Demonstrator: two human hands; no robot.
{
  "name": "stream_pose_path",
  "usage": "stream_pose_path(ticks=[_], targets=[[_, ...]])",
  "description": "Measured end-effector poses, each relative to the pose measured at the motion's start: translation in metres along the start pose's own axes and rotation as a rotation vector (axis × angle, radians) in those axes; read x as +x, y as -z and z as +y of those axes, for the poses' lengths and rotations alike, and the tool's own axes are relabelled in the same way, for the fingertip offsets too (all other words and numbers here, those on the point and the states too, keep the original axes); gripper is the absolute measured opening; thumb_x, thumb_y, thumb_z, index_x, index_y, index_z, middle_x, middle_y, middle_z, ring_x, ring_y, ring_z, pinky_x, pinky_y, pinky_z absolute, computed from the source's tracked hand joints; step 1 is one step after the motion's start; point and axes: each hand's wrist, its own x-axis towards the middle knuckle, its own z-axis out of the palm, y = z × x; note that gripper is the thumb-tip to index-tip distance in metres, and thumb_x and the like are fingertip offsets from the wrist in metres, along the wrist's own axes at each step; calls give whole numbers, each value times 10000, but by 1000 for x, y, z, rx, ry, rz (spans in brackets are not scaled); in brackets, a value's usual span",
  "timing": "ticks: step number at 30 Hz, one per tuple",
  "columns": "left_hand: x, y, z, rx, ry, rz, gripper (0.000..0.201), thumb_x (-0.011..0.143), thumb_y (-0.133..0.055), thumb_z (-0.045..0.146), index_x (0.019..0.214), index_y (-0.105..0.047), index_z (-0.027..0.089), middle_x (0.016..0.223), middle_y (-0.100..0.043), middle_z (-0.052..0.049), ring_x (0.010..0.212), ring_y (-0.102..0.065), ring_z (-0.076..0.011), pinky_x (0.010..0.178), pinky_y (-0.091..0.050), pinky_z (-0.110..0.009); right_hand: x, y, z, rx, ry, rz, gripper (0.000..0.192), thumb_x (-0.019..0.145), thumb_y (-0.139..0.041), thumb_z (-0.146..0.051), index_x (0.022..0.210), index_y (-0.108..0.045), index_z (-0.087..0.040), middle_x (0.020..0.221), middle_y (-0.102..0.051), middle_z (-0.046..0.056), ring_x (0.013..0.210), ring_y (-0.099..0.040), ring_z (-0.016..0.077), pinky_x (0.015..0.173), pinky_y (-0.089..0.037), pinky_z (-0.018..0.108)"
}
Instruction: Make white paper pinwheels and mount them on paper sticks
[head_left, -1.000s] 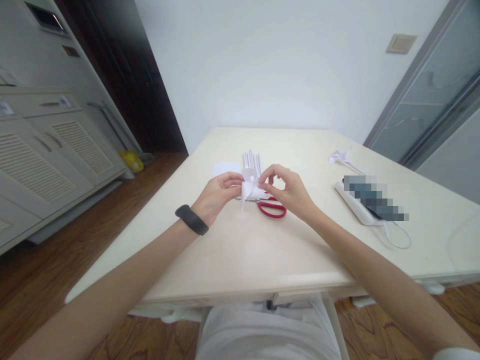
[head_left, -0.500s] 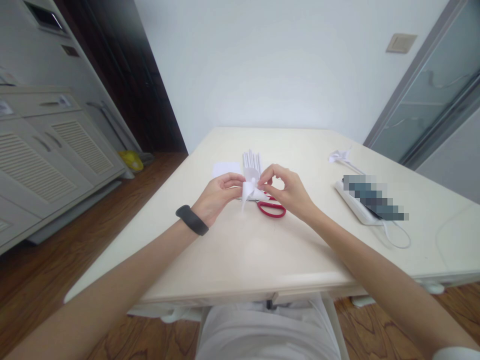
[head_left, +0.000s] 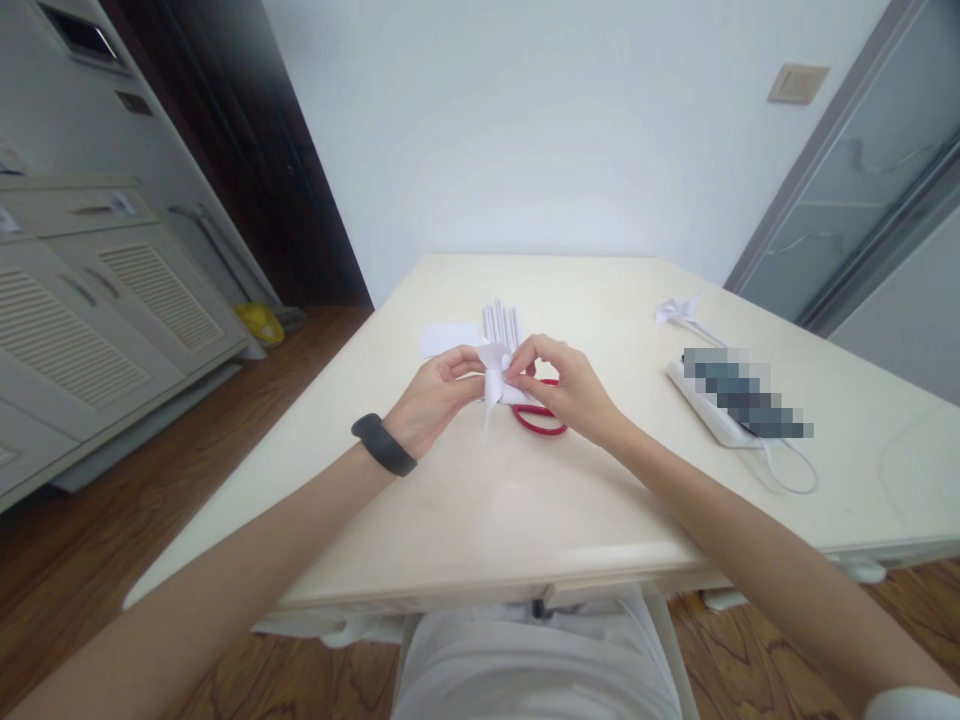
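Between my two hands is a white paper pinwheel (head_left: 493,383) with curled blades, held above the table. My left hand (head_left: 439,392), with a black band on the wrist, grips it from the left between thumb and fingers. From the right, my right hand (head_left: 559,385) pinches near its centre. Red-handled scissors (head_left: 541,428) lie beneath, partly covered by the pinwheel and my right hand. Just behind are several thin rolled white paper sticks (head_left: 501,322) side by side. White paper sheets (head_left: 448,337) rest left of the sticks.
Another white pinwheel (head_left: 676,310) on a stick lies at the table's right rear. In front of it, a blurred-out device (head_left: 742,395) sits on a white block (head_left: 705,405) with a white cable (head_left: 795,488). The table (head_left: 480,520) meets the wall behind.
My right fingers have shifted slightly left and in toward the pinwheel's centre, and its upper blade now leans more to the left. Both hands keep their hold.
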Motion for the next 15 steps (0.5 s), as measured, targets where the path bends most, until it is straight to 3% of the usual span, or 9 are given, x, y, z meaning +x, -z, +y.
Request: stream_pose_path(ticks=[9, 15], targets=[[0, -3, 3, -2, -35, 21, 267, 676, -654, 132, 938, -624, 173, 938, -651, -42, 831, -607, -171, 741, -437, -287, 2, 5, -7, -57, 25, 14, 71, 801, -558, -177, 863, -573, -208, 864, -619, -1, 726, -528, 124, 717, -404, 272], [0, -3, 3, -41, 1, 35, 271, 653, -687, 169, 915, -614, 173, 923, -653, -42, 806, -617, -175, 738, -455, -291, 3, 10, -8, -84, -36, 70, 45, 809, -545, -181, 837, -573, -202, 858, -622, -6, 722, -521, 125, 726, -392, 276]])
